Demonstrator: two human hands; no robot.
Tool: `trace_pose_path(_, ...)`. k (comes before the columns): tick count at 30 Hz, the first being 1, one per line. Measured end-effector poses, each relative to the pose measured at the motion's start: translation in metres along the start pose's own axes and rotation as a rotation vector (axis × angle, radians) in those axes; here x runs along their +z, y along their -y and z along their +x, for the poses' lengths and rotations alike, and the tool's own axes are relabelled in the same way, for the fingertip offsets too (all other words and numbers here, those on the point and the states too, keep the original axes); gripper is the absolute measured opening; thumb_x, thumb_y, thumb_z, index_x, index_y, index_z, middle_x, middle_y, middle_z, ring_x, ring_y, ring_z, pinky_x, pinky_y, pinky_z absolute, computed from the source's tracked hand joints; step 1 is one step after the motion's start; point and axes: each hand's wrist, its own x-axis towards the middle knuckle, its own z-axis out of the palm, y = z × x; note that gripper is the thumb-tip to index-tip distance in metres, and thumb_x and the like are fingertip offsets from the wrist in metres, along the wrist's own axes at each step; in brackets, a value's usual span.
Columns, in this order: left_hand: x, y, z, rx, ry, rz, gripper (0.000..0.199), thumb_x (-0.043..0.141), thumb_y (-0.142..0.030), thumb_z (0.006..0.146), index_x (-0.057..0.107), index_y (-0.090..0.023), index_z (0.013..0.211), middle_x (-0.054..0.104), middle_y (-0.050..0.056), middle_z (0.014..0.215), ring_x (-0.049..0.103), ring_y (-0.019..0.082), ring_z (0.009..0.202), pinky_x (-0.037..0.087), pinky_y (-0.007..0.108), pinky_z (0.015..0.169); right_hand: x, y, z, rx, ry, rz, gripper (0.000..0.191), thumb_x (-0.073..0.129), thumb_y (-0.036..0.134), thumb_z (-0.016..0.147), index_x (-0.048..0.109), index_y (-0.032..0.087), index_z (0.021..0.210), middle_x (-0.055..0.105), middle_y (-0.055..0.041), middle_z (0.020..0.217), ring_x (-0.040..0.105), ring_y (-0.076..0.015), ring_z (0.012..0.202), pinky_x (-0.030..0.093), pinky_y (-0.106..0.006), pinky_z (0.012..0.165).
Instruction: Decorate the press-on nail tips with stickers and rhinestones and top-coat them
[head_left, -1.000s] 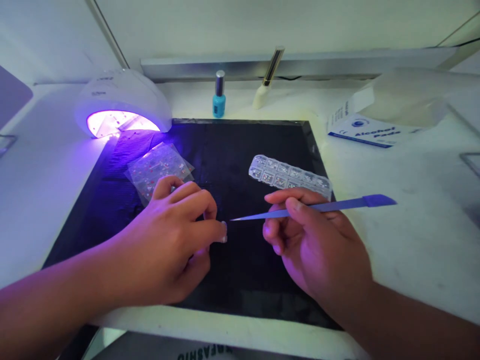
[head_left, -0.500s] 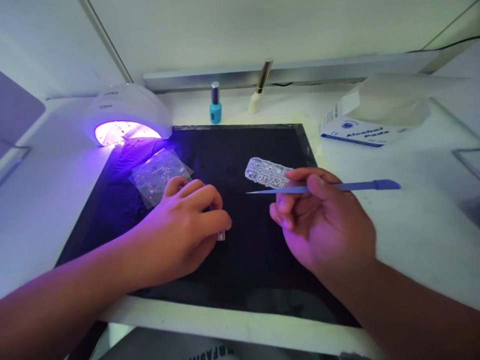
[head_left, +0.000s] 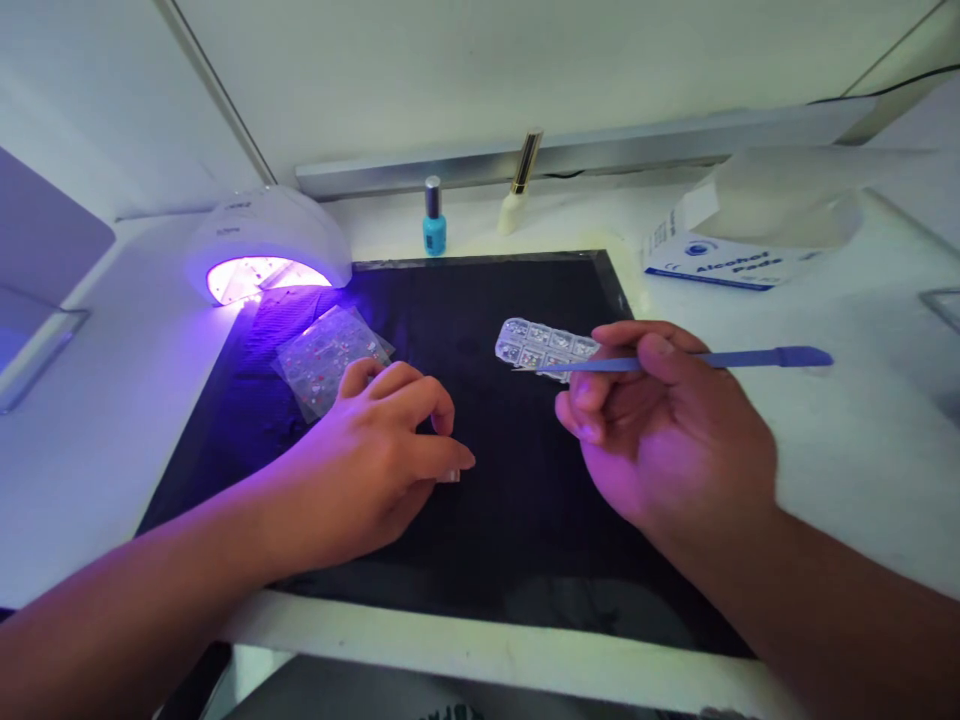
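My right hand [head_left: 667, 420], palm partly turned up, grips slim blue-violet tweezers [head_left: 742, 358] between thumb and fingers. Their pointed end reaches left over a clear compartment case [head_left: 529, 340] of small shiny gems, lying on the black mat [head_left: 510, 540]. On the left, my left hand [head_left: 390, 440] is curled low over the mat, back of the hand up. A small clear, pinkish piece [head_left: 448, 477] shows under its thumb; most of it is hidden. Just beyond those fingers lies a clear sachet [head_left: 322, 360] with red and silver bits.
A white nail lamp [head_left: 277, 235] glows violet at the back left. Behind the mat stand a blue polish bottle [head_left: 434, 228] and a pale bottle with a dark and gold cap [head_left: 520, 185]. An open alcohol pads box [head_left: 709, 250] sits at the back right.
My right hand has shifted slightly right and the tweezers' tip now lies over the gem case. My left thumb has straightened away from the index finger. The view has shifted slightly.
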Motion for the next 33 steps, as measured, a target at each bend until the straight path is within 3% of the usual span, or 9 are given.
trace_pose_path(3, -0.002, -0.001, -0.001, -0.021, -0.051, -0.067, 0.03, 0.052, -0.003, 0.086, 0.072, -0.023, 0.097, 0.06, 0.004, 0.096, 0.052, 0.02, 0.093, 0.033, 0.043, 0.086, -0.002, -0.001, 0.003, -0.002, -0.006, 0.032, 0.008, 0.066, 0.03, 0.082, 0.068, 0.026, 0.075, 0.06, 0.0028, 0.051, 0.046, -0.0118, 0.041, 0.028, -0.029, 0.043)
trace_pose_path(8, -0.002, -0.003, 0.0, 0.005, -0.106, -0.105, 0.024, 0.052, -0.002, 0.084, 0.07, -0.019, 0.085, 0.061, 0.004, 0.09, 0.052, 0.02, 0.089, 0.033, 0.041, 0.082, -0.006, -0.005, 0.006, -0.03, 0.042, 0.06, 0.007, 0.068, 0.032, 0.08, 0.071, 0.026, 0.076, 0.061, 0.002, 0.052, 0.046, -0.0126, 0.041, 0.029, -0.028, 0.041)
trace_pose_path(17, 0.008, -0.001, 0.0, -0.052, -0.006, 0.008, 0.027, 0.054, -0.007, 0.086, 0.073, -0.026, 0.086, 0.061, 0.003, 0.099, 0.052, 0.022, 0.095, 0.032, 0.046, 0.088, -0.008, -0.004, 0.005, -0.036, 0.038, 0.053, 0.011, 0.063, 0.03, 0.085, 0.071, 0.027, 0.078, 0.06, 0.0013, 0.055, 0.047, -0.0125, 0.042, 0.029, -0.029, 0.043)
trace_pose_path(22, -0.002, 0.005, -0.006, -0.078, -0.159, 0.022, 0.031, 0.055, -0.007, 0.085, 0.072, -0.026, 0.102, 0.061, 0.004, 0.108, 0.054, 0.024, 0.103, 0.035, 0.049, 0.093, -0.008, -0.004, 0.007, -0.047, 0.022, 0.059, 0.014, 0.06, 0.029, 0.088, 0.07, 0.027, 0.078, 0.059, 0.0008, 0.055, 0.046, -0.0125, 0.042, 0.028, -0.03, 0.044)
trace_pose_path(27, -0.014, 0.007, -0.006, -0.096, -0.387, 0.0, 0.018, 0.052, -0.005, 0.085, 0.066, -0.016, 0.088, 0.06, 0.006, 0.094, 0.056, 0.021, 0.091, 0.041, 0.044, 0.084, -0.01, -0.004, 0.009, -0.072, 0.044, 0.022, 0.013, 0.061, 0.034, 0.089, 0.067, 0.028, 0.079, 0.059, 0.0017, 0.057, 0.045, -0.0121, 0.042, 0.029, -0.031, 0.044)
trace_pose_path(33, -0.009, 0.006, -0.004, -0.087, -0.333, -0.017, 0.018, 0.052, -0.004, 0.085, 0.062, -0.018, 0.085, 0.06, 0.003, 0.092, 0.054, 0.02, 0.089, 0.039, 0.042, 0.083, -0.009, -0.003, 0.011, -0.075, 0.001, 0.045, 0.011, 0.064, 0.032, 0.084, 0.068, 0.026, 0.076, 0.061, 0.0024, 0.054, 0.046, -0.0121, 0.04, 0.031, -0.029, 0.043)
